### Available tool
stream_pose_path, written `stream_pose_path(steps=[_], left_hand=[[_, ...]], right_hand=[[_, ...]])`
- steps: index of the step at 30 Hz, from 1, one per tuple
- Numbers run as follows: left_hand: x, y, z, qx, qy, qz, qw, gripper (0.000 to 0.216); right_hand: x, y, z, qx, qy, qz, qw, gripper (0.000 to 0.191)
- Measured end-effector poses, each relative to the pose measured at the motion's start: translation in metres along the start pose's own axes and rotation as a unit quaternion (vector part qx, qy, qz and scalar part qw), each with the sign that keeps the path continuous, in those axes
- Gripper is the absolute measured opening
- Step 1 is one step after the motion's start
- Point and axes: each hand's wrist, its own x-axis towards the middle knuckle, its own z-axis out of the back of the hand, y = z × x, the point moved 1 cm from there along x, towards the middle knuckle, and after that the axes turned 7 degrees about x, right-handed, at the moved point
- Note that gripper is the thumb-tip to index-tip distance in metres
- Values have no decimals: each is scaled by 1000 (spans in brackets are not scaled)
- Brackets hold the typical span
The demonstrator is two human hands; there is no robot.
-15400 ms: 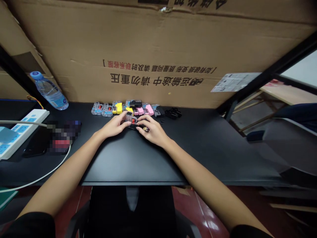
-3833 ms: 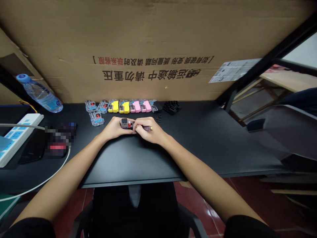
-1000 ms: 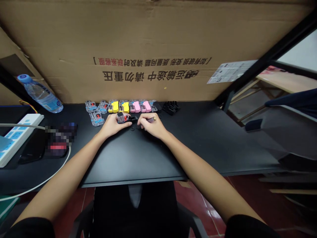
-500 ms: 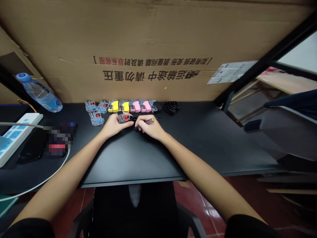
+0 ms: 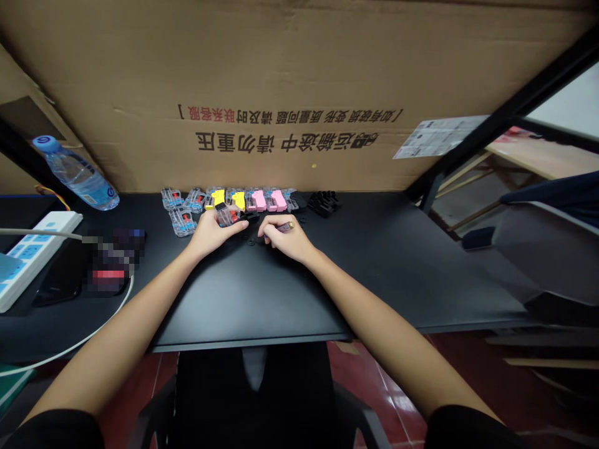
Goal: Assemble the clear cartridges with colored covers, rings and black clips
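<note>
My left hand [image 5: 213, 233] is closed around a clear plastic, gun-shaped toy [image 5: 227, 215] with red and black parts. A black piece [image 5: 249, 217] juts from its right end near my fingertips. My right hand [image 5: 286, 238] pinches a slim pen-like tool [image 5: 285, 227] with a brass-coloured end; its tip is hidden by the fingers. The two hands are slightly apart. On the table between them lies a small dark ring-like part [image 5: 251, 242]. Behind the hands stand yellow toy pieces [image 5: 238, 201] and pink ones [image 5: 278, 200]. More clear toys [image 5: 181, 221] lie to the left.
Black clip-like parts [image 5: 324, 202] lie right of the row on the black table [image 5: 374, 268]. A large cardboard sheet [image 5: 290, 75] rises behind. At left are a water bottle [image 5: 77, 173], a white power strip [image 5: 40, 255] and a cable [image 5: 88, 337]. A chair [image 5: 543, 249] stands at right.
My left hand has tilted the clear toy and drawn slightly left. My right hand has shifted a little right with the tool, widening the gap and exposing the small ring-like part.
</note>
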Motion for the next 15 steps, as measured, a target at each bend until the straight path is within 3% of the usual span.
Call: stream_pose_path(steps=[9,15], left_hand=[[-1,-1,1,1,-1,-9,1000,44],[0,2,1,-3,-8,-3,1000,47]], right_hand=[[1,0,-2,-11,10,-1,1000,24],[7,-4,25,-119,-85,17,989,23]])
